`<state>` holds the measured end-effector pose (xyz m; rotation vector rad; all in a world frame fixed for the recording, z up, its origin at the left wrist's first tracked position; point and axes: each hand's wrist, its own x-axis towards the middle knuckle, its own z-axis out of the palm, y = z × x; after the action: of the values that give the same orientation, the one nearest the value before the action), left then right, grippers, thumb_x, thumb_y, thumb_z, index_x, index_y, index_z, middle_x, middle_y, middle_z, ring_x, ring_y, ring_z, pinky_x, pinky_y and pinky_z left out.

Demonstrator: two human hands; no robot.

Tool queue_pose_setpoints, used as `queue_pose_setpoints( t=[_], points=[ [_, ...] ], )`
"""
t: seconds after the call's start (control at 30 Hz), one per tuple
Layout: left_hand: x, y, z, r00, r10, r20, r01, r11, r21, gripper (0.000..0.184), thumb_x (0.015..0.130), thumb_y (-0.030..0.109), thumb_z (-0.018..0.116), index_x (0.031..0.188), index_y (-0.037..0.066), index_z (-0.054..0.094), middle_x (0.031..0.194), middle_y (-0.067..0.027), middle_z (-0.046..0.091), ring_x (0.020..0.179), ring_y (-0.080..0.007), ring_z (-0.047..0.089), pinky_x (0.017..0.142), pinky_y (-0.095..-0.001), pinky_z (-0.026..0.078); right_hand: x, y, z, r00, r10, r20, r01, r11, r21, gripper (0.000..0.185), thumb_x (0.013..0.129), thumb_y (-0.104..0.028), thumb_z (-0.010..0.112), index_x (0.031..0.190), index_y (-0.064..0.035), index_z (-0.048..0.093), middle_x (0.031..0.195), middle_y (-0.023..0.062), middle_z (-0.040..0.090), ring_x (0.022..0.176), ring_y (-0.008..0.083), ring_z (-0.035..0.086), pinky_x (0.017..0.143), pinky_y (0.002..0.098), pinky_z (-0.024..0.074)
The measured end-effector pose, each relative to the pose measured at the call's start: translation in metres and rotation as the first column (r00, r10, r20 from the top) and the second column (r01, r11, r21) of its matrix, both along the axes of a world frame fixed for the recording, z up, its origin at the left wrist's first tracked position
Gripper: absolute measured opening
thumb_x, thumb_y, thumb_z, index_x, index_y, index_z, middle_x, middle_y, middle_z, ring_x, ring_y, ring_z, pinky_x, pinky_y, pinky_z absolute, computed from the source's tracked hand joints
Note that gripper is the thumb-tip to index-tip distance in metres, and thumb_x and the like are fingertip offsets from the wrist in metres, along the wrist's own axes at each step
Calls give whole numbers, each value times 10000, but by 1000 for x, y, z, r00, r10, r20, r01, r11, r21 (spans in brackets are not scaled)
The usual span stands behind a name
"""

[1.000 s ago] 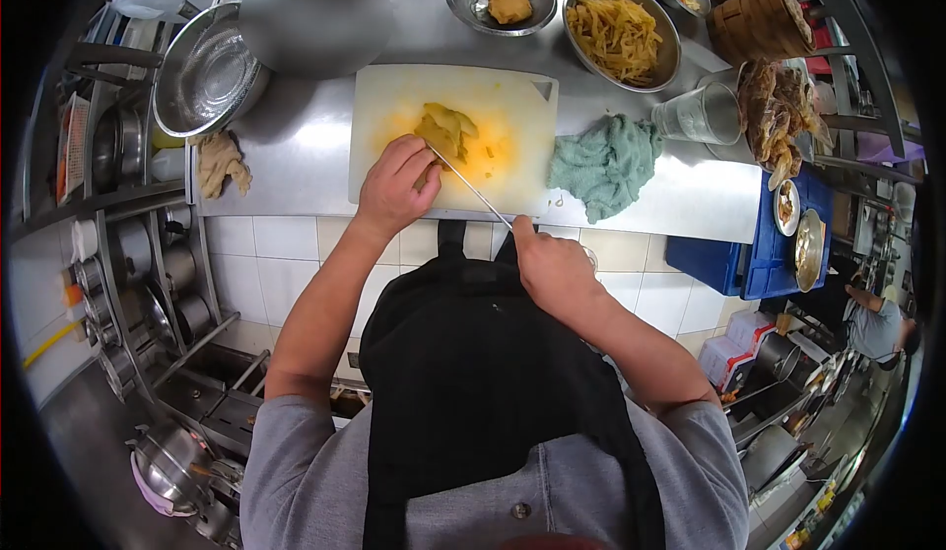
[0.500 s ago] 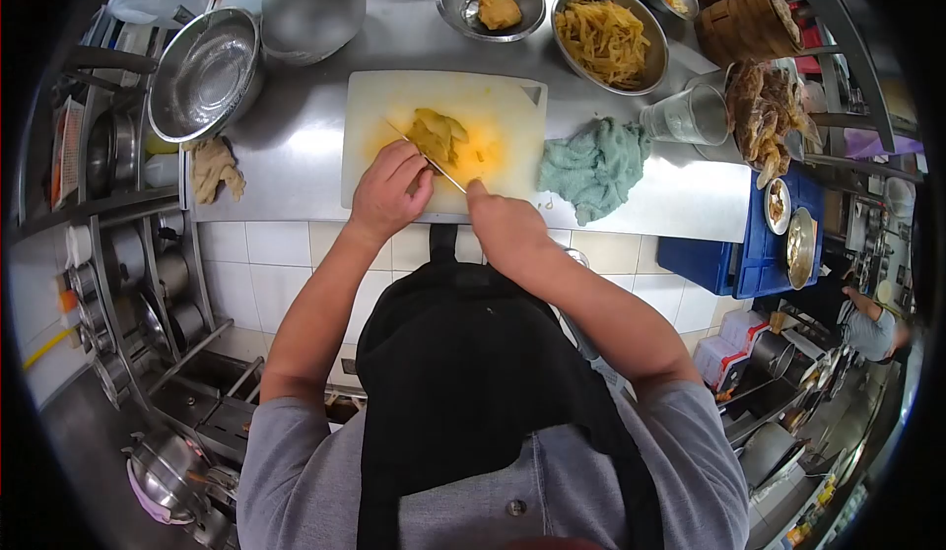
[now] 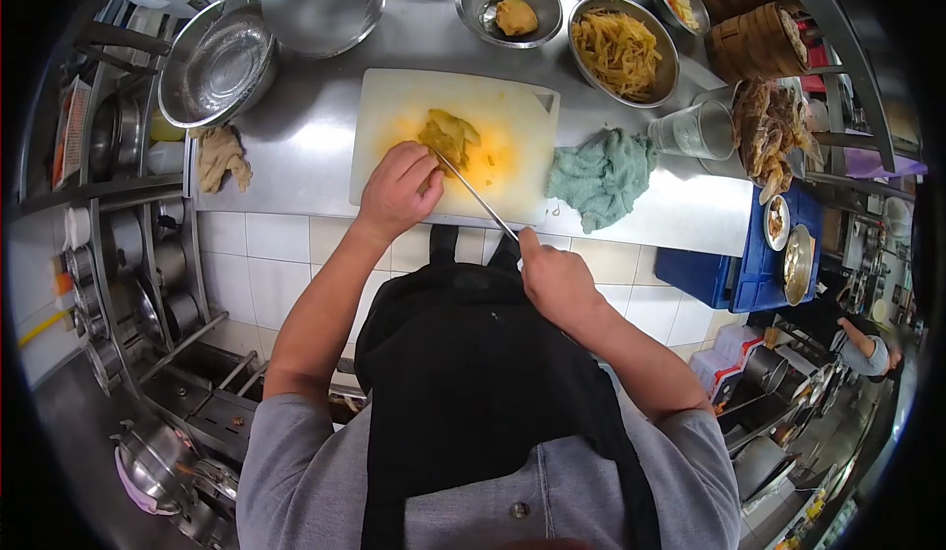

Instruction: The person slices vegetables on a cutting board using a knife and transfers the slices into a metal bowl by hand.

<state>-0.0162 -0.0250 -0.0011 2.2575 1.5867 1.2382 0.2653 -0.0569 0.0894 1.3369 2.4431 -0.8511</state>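
A white cutting board (image 3: 379,97), stained yellow in the middle, lies on the steel counter. On it sits a yellow-green vegetable (image 3: 451,134) that looks pickled, with small bits near it. My left hand (image 3: 399,193) has its fingers curled and pressed at the near-left edge of the vegetable. My right hand (image 3: 560,279) is closed around the handle of a knife (image 3: 480,198), out past the board's near edge. The blade slants up and left across the board, its tip by my left fingers. My fist hides the knife's handle.
Right of the board lies a green cloth (image 3: 603,177), with a clear plastic container (image 3: 695,131) beyond. Behind stand a bowl of yellowish strips (image 3: 619,54) and a bowl with a tan lump (image 3: 515,16). A metal strainer (image 3: 219,62) and a beige cloth (image 3: 222,159) are at left.
My right hand has drawn the knife back toward me and to the right, so more blade shows. My left hand stays at the vegetable. The whole view has shifted slightly.
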Motion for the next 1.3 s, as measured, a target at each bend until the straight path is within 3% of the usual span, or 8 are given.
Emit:
queue_pose_setpoints(
  t=[0.3, 0.5, 0.57, 0.7, 0.77, 1.0, 1.07, 1.3],
  points=[
    [0, 2, 1, 1000, 5, -8, -5, 1000, -3, 219, 755, -7, 775, 957, 3, 690, 1026, -148, 690, 984, -353, 684, 921, -427, 585, -18, 12, 8, 1000, 8, -20, -8, 1000, -1, 248, 881, 19, 614, 1092, 10, 484, 779, 223, 713, 737, 411, 743, 654, 518, 595],
    [2, 0, 2, 1000, -4, 5, 4, 1000, -1, 227, 750, -11, 781, 957, 7, 691, 1025, -144, 692, 983, -351, 684, 914, -432, 583, -31, 20, -7, 994, 47, -94, -43, 998, 47, 174, 926, 0, 542, 1084, 20, 471, 767, 242, 702, 719, 443, 724, 655, 531, 590],
    [0, 0, 2, 1000, -5, 8, 5, 1000, -7, 230, 748, -13, 782, 959, 8, 691, 1023, -143, 692, 983, -350, 684, 913, -434, 583, -26, 18, 10, 1000, 0, -12, -1, 999, -51, 339, 825, 33, 691, 1095, 20, 487, 823, 237, 726, 770, 425, 751, 678, 504, 607],
    [0, -2, 0, 1000, -14, 2, 14, 1000, 5, 229, 752, -15, 784, 961, 9, 693, 1020, -141, 693, 980, -351, 685, 917, -441, 582, -30, 22, 3, 1000, 11, 27, -11, 1000, -25, 345, 818, 31, 704, 1096, 24, 501, 825, 237, 728, 800, 422, 756, 685, 495, 609],
    [-1, 0, 0, 1000, -23, 0, 23, 1000, 7, 228, 755, -13, 785, 962, 8, 693, 1020, -141, 693, 979, -352, 684, 920, -441, 581, -56, 40, -15, 997, 40, -71, -38, 999, 38, 343, 817, 24, 713, 1096, 24, 512, 826, 240, 729, 811, 417, 759, 698, 497, 611],
    [-1, -1, 2, 1000, -4, -12, 4, 999, 39, 230, 763, -19, 780, 968, 13, 680, 1009, -151, 680, 948, -354, 674, 881, -429, 574, 0, 6, -7, 998, 36, -43, -35, 999, 14, 292, 849, 25, 665, 1099, 26, 514, 800, 237, 724, 768, 411, 755, 652, 492, 605],
    [-2, -1, 4, 1000, 4, -28, -3, 999, 50, 232, 763, -14, 782, 970, 14, 680, 1011, -152, 677, 953, -355, 669, 884, -431, 570, 20, -6, -5, 989, 74, 125, -72, 997, -25, 252, 882, 3, 628, 1105, 30, 512, 785, 238, 717, 755, 414, 748, 649, 504, 598],
    [-2, -3, 2, 1000, 9, -8, -9, 1000, 1, 198, 768, 4, 749, 960, 13, 701, 996, -146, 677, 960, -345, 655, 894, -430, 562, 9, 0, -2, 1000, 14, -11, -14, 1000, 10, 263, 887, 0, 613, 1122, 39, 502, 763, 235, 708, 737, 426, 733, 678, 527, 591]
  ],
)
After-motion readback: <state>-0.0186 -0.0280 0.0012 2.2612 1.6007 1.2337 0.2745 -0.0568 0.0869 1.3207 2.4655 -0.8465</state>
